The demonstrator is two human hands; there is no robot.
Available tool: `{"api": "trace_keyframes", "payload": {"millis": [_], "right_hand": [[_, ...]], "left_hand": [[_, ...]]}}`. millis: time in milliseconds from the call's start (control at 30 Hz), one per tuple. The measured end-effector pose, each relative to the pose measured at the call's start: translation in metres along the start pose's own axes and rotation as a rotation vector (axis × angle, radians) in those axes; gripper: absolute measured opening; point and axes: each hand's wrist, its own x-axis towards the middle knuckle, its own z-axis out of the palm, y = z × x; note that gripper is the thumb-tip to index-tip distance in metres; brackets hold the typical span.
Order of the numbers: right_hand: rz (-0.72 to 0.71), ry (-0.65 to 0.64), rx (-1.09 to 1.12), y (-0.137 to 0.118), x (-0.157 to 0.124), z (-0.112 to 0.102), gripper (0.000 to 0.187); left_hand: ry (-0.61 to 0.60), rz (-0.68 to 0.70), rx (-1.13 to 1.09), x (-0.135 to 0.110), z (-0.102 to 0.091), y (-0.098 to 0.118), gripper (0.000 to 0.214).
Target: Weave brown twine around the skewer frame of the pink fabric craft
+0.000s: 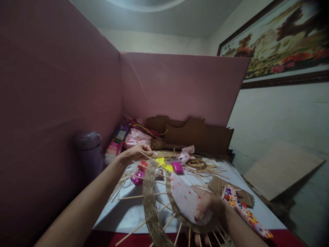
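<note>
A round frame of thin wooden sticks [132, 197] is woven with two rings of brown twine [150, 195]. White cloth with red dots [183, 195] covers its centre. My right hand [209, 207] grips the woven frame by this centre, thumb on the cloth and fingers underneath. Farther off, my left hand [137, 153] is closed in a pinch near the upper stick tips. Whatever lies between its fingertips is too small to make out. The lower part of the frame runs out of view.
Behind the frame lie yellow packets [160, 162], a magenta packet [177, 167], a red packet [142, 165] and loose sticks. A twine ball [157, 143] sits farther back. Cardboard [185, 132] leans at the rear. Flowered cloth [246, 212] lies right; a purple cylinder [89, 156] stands left.
</note>
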Motion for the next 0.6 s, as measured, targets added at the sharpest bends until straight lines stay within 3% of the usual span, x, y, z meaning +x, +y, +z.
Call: {"api": "trace_keyframes", "payload": {"millis": [333, 600], "right_hand": [[-0.059, 0.103, -0.039, -0.0001, -0.0005, -0.0020, 0.043], [-0.041, 0.088, -0.043, -0.0062, -0.0027, -0.0008, 0.060]], "left_hand": [[0.021, 0.020, -0.081, 0.0069, 0.0102, -0.0047, 0.023], [0.075, 0.032, -0.142, 0.0007, 0.0104, -0.0098, 0.021]]}}
